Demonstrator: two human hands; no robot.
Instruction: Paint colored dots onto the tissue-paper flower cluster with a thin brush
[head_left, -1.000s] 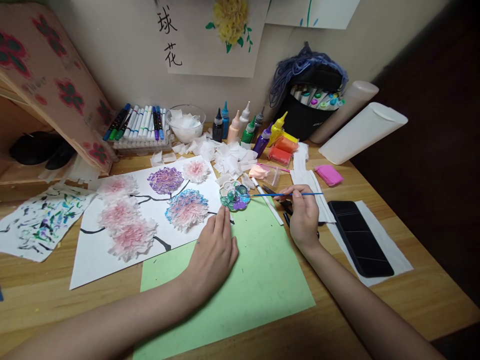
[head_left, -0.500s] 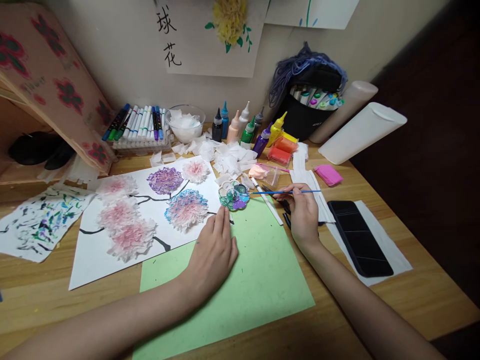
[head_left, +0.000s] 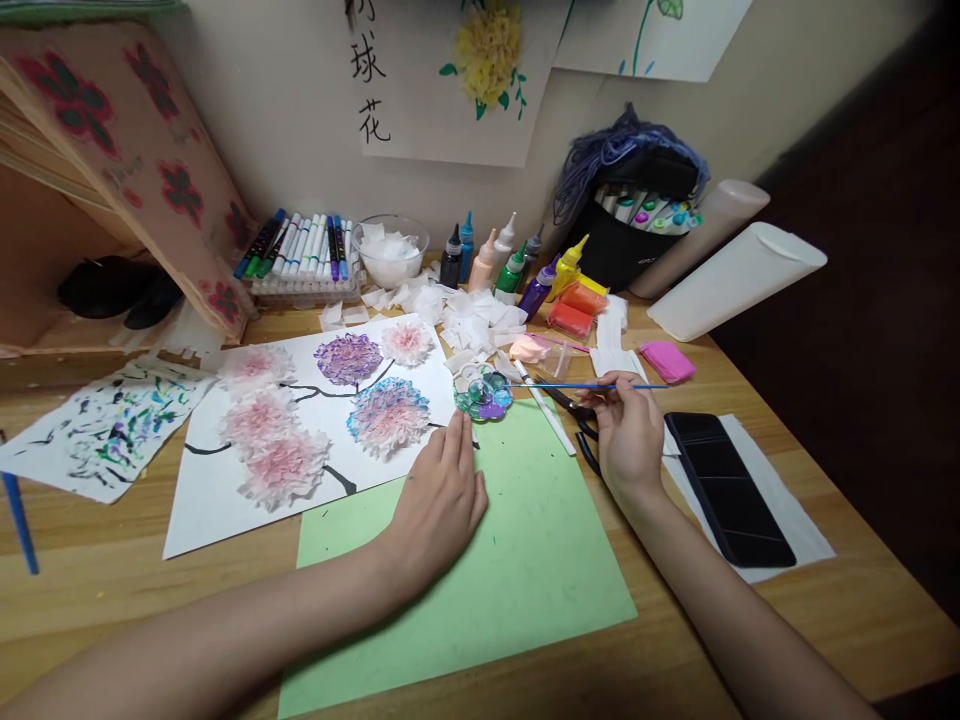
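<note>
One desk (head_left: pixel 862 580) makes a dial here, twelve at its far side. One green sheet (head_left: pixel 525 560) runs from its middle down to six, and one white sheet (head_left: pixel 202 510) sits toward ten, carrying six blooms (head_left: pixel 285 468). Two hands are over them: the left hand (head_left: pixel 442 500) lies palm down near the centre, fingers flat and side by side, tips at the palette's (head_left: pixel 484 395) near rim; the right hand (head_left: pixel 630 440), between two and three o'clock, has thumb and fingers pinched on a brush (head_left: pixel 555 386). One phone (head_left: pixel 727 490) lies at three. I count eight bottles (head_left: pixel 514 268) from about twelve to one. One pair of scissors (head_left: pixel 589 455) lies near two, beside the right hand. The single palette is at twelve, nearer me than the bottles, and the one brush points at it; whether its tip touches, I can't tell.
</note>
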